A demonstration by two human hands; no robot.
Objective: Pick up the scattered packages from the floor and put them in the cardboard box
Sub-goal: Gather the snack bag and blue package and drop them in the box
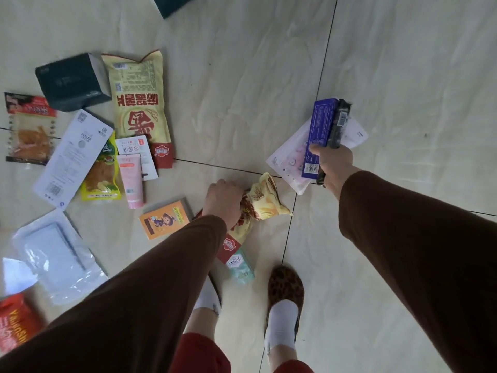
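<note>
My left hand (223,201) grips a crumpled yellow-and-red snack bag (265,200) around its middle, with a small mint-green packet (240,267) showing beneath it. My right hand (334,164) holds a stack: a blue box (320,133), a dark packet (341,122) behind it, and a flat white pouch (287,162) underneath. Several packages lie scattered on the tile floor at left: a large yellow snack bag (139,103), a dark box (72,82), a white flat box (74,157), a pink tube (131,181) and an orange small box (165,219). The cardboard box is not in view.
More packets lie at the far left: a red jerky pack (29,127), a green-yellow pouch (103,173), a clear plastic sleeve (53,254), a red bag (16,321). A dark object's corner (172,4) is at the top. My slippered feet (285,300) stand below. Bare tiles spread right.
</note>
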